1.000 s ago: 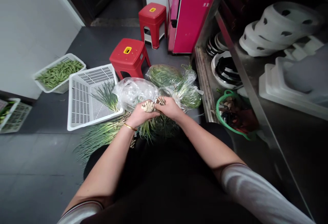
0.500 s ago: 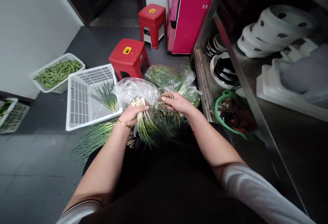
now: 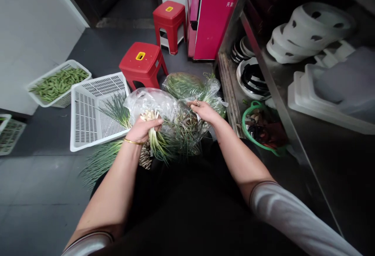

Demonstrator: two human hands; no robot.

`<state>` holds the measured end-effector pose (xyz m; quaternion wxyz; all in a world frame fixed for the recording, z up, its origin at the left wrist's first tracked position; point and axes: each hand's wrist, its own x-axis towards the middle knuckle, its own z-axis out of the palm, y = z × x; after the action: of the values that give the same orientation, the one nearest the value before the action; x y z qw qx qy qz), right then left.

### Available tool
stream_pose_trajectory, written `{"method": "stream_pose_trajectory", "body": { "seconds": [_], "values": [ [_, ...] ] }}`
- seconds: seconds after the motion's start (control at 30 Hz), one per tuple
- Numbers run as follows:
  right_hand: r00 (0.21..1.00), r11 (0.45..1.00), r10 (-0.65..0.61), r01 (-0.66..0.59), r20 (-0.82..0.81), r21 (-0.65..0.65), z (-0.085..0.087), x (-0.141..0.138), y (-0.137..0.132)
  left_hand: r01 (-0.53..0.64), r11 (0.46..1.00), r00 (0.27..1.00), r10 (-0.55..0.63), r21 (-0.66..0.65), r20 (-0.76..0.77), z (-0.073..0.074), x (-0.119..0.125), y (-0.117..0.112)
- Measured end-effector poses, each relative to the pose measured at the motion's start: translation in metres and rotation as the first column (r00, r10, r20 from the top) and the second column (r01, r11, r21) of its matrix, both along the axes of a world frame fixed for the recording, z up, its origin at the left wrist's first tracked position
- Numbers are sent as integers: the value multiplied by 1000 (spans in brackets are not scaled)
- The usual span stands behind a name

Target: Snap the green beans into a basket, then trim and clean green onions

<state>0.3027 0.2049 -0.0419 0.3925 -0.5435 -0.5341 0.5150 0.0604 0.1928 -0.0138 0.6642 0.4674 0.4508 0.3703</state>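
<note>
My left hand (image 3: 144, 128) is closed round a bunch of scallions (image 3: 155, 141), white ends up and green leaves hanging down. My right hand (image 3: 203, 111) has its fingers drawn together over the clear plastic bags; what is between them is too small to make out. Below and between the hands lies a tangle of loose scallions with dry, brownish strands (image 3: 186, 127). More scallions (image 3: 101, 162) are spread beside my left forearm. In the large white basket (image 3: 76, 121) lies a small bundle of scallions (image 3: 117, 109). A clear bag of greens (image 3: 184, 84) rests beyond my right hand.
Two red stools (image 3: 140, 63) stand ahead. Left of the large basket is a white basket of green pods (image 3: 60, 82). To the right, a metal shelf (image 3: 281, 102) runs alongside, with a green basket (image 3: 246, 125) and stacked bowls (image 3: 253, 78) beneath.
My right hand has moved slightly away from my left hand and off the loose strands. My left hand still holds the scallions. The whole view has shifted a little.
</note>
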Motion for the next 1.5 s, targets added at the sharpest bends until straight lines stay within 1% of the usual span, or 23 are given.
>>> {"method": "stream_pose_trajectory", "body": {
  "seconds": [0.07, 0.17, 0.23, 0.27, 0.3, 0.37, 0.47, 0.53, 0.57, 0.63, 0.7, 0.8, 0.9, 0.97, 1.03, 1.07, 1.1, 1.17, 1.23, 1.27, 1.3, 1.37, 1.5],
  "values": [
    [977, 992, -88, 69, -196, -105, 0, -16, -4, 9, 999, 995, -5, 40, -102, -3, 17, -5],
    [871, 984, -143, 76, -470, -159, -1, -46, -15, 36, 990, 950, 9, 135, -313, -13, 42, -14],
    [820, 978, -195, 124, -538, -166, -3, -63, -21, 33, 981, 926, 42, 192, -376, -20, 52, -17],
    [813, 975, -212, 137, -542, -176, -3, -69, -23, 19, 980, 923, 59, 200, -381, -22, 54, -18],
    [821, 973, -216, 140, -528, -182, -3, -74, -24, -1, 982, 928, 71, 187, -367, -24, 55, -18],
    [876, 983, -163, 106, -454, -150, -3, -77, -26, -81, 991, 956, 107, 104, -274, -25, 52, -15],
    [964, 1000, 24, -21, -265, 16, -1, -73, -30, -185, 980, 983, 184, -71, -17, -21, 44, -11],
    [977, 991, 115, -99, -181, 92, -2, -70, -33, -198, 966, 969, 218, -168, 113, -18, 40, -9],
    [978, 990, 121, -105, -172, 97, -3, -69, -35, -201, 959, 963, 231, -202, 137, -17, 40, -8],
    [975, 997, 69, -59, -210, 53, -5, -68, -37, -229, 946, 957, 262, -230, 124, -16, 40, -8],
    [960, 999, 23, -31, -278, -25, -6, -66, -39, -244, 945, 957, 271, -218, 104, -16, 40, -7],
    [932, 989, 59, -103, -357, -106, -4, -61, -38, -188, 963, 970, 213, -194, 115, -16, 38, -6],
    [928, 971, 48, -130, -370, -200, -1, -52, -36, -171, 972, 978, 187, -162, 90, -16, 32, -3],
    [950, 972, -17, -57, -311, -229, 2, -46, -34, -156, 977, 984, 167, -145, 64, -15, 28, -1],
    [981, 988, -94, 70, -170, -138, 4, -41, -32, -136, 981, 988, 145, -138, 56, -13, 26, 0],
    [989, 992, -117, 111, -90, -62, 5, -40, -31, -126, 983, 989, 135, -135, 60, -12, 26, 1],
    [994, 994, -108, 108, -24, 6, 5, -40, -31, -119, 984, 990, 129, -131, 66, -11, 26, 1],
    [999, 999, 6, -8, 48, 52, 4, -42, -31, -105, 988, 990, 115, -117, 76, -10, 26, 2],
    [989, 991, 133, -134, 58, 25, -1, -45, -32, -86, 991, 993, 94, -99, 76, -9, 27, 1],
    [986, 987, 156, -158, 57, 23, -4, -48, -32, -84, 993, 993, 90, -88, 70, -9, 27, 1],
    [987, 988, 150, -152, 59, 36, -6, -49, -33, -91, 993, 994, 95, -76, 56, -9, 28, 0],
    [994, 993, 82, -88, 78, 84, -9, -52, -34, -102, 993, 995, 101, -54, -6, -8, 29, -2],
    [986, 983, -51, 22, 159, 183, -6, -54, -35, -32, 999, 980, 23, -40, -196, -7, 33, -6]
  ]
}}
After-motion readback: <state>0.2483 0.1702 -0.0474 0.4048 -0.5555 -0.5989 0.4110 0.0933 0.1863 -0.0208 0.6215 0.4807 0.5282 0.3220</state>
